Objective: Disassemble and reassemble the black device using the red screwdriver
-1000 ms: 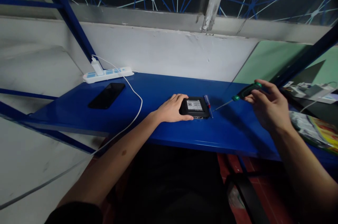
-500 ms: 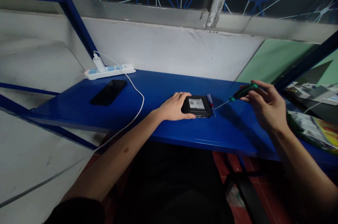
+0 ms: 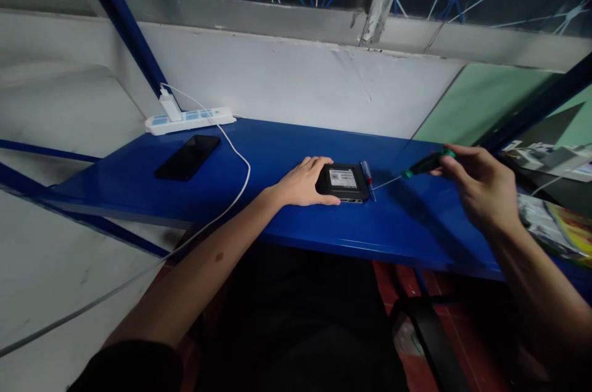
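Note:
My left hand (image 3: 303,183) grips the left side of a small black box-shaped device (image 3: 359,191), thumb along its front edge and fingers behind. A white printed label (image 3: 342,178) is on the device's top, and ports show along its front side. In my right hand (image 3: 485,185) is a screwdriver (image 3: 423,164) with a black and green handle, its shaft slanting down to the left. Its tip is close to the device's right side, by a second screwdriver (image 3: 367,175) with a clear bluish handle and red collar lying there. Whether the tip touches anything, I cannot tell.
A black phone (image 3: 187,158) lies on the blue table (image 3: 287,139) at left. Behind it, a white power strip (image 3: 189,121) carries a plugged-in charger, whose white cable (image 3: 243,185) crosses the table. A shiny packet (image 3: 555,225) sits at the right, near a blue post.
My right hand has shifted slightly right with the screwdriver, its handle turned a little. My left hand keeps its hold on the device. The whole view has moved slightly.

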### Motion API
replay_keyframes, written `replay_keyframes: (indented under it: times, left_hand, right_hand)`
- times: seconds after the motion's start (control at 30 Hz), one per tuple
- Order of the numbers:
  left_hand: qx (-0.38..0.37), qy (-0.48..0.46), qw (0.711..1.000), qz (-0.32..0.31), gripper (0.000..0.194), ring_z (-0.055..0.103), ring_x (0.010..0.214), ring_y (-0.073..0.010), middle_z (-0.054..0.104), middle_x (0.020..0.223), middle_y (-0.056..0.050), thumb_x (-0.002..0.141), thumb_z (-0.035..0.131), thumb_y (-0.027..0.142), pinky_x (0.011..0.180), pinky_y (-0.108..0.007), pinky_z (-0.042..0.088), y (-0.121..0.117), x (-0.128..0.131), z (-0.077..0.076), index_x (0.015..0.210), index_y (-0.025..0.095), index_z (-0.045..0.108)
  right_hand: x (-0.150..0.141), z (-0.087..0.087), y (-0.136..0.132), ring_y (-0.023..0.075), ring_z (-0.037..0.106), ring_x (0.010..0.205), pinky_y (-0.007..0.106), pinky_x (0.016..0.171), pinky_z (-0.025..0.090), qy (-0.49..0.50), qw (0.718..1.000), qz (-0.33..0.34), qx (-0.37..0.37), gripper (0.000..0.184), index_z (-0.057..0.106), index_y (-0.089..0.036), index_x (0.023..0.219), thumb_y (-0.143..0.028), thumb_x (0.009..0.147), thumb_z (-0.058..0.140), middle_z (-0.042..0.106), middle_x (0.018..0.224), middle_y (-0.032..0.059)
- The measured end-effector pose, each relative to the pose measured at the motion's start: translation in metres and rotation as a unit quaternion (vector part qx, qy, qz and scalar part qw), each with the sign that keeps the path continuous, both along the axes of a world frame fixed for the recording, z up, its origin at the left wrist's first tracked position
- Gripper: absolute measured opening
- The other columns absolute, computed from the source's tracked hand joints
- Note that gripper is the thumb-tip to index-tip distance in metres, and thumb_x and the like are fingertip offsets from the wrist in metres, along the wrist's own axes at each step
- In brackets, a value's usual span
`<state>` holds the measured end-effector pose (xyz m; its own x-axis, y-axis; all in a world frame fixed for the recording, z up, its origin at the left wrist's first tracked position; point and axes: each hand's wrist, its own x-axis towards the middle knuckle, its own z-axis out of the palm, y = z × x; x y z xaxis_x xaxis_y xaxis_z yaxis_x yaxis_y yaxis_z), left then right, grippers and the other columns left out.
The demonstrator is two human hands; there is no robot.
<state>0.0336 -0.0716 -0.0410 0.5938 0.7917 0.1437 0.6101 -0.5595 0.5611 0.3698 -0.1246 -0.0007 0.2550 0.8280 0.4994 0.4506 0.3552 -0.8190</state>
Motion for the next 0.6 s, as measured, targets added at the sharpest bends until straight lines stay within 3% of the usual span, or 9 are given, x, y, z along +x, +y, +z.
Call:
replay_keyframes:
  times: [0.13, 0.3, 0.43, 0.53, 0.6]
  left_hand:
    - [-0.009, 0.001, 1.000, 0.007, 0.099, 0.044, 0.125, -0.0394, 0.046, 0.138, -0.015, 0.065, 0.072, 0.070, 0.099, -0.053, 0.043, -0.002, 0.001, 0.002, 0.144, 0.023, 0.035]
    - [-0.012, -0.002, 1.000, 0.010, 0.099, 0.044, 0.125, -0.0404, 0.045, 0.138, -0.016, 0.065, 0.072, 0.071, 0.097, -0.054, 0.044, -0.003, 0.001, 0.003, 0.143, 0.023, 0.034]
    - [-0.009, -0.002, 1.000, 0.015, 0.100, 0.045, 0.125, -0.0394, 0.045, 0.137, -0.016, 0.065, 0.073, 0.070, 0.097, -0.052, 0.045, -0.002, 0.000, 0.002, 0.143, 0.023, 0.032]
    - [-0.015, -0.001, 1.000, 0.018, 0.101, 0.046, 0.124, -0.0403, 0.044, 0.138, -0.017, 0.064, 0.074, 0.069, 0.095, -0.052, 0.046, -0.003, 0.000, 0.002, 0.143, 0.024, 0.030]
    - [-0.018, -0.002, 1.000, 0.017, 0.100, 0.046, 0.125, -0.0408, 0.044, 0.138, -0.017, 0.065, 0.074, 0.067, 0.094, -0.051, 0.046, -0.003, -0.001, 0.002, 0.143, 0.024, 0.030]
  right_hand:
    - [0.039, -0.022, -0.023, 0.0203, 0.071, 0.075, 0.040, 0.087, 0.056, -0.044, 0.991, 0.009, -0.124, 0.045, 0.069, -0.025, 0.103, -0.056, 0.071, 0.078, 0.074, 0.078, 0.0014]
    - [0.046, -0.035, -0.056, 0.0255, 0.072, 0.078, 0.037, 0.070, 0.059, -0.154, 0.966, 0.018, -0.206, 0.042, 0.074, -0.031, 0.102, -0.058, 0.070, 0.075, 0.078, 0.092, 0.0038]
    - [0.037, -0.039, -0.061, 0.0286, 0.074, 0.087, 0.041, 0.076, 0.060, -0.191, 0.958, 0.060, -0.205, 0.036, 0.074, -0.035, 0.103, -0.056, 0.075, 0.072, 0.078, 0.100, 0.0018]
    - [0.036, -0.038, -0.053, 0.0292, 0.073, 0.095, 0.042, 0.087, 0.057, -0.227, 0.958, 0.076, -0.157, 0.030, 0.073, -0.035, 0.102, -0.053, 0.079, 0.071, 0.078, 0.107, 0.0014]
    - [0.037, -0.032, -0.047, 0.0281, 0.072, 0.094, 0.040, 0.085, 0.056, -0.266, 0.953, 0.087, -0.114, 0.027, 0.072, -0.033, 0.102, -0.051, 0.082, 0.069, 0.076, 0.107, 0.0027]
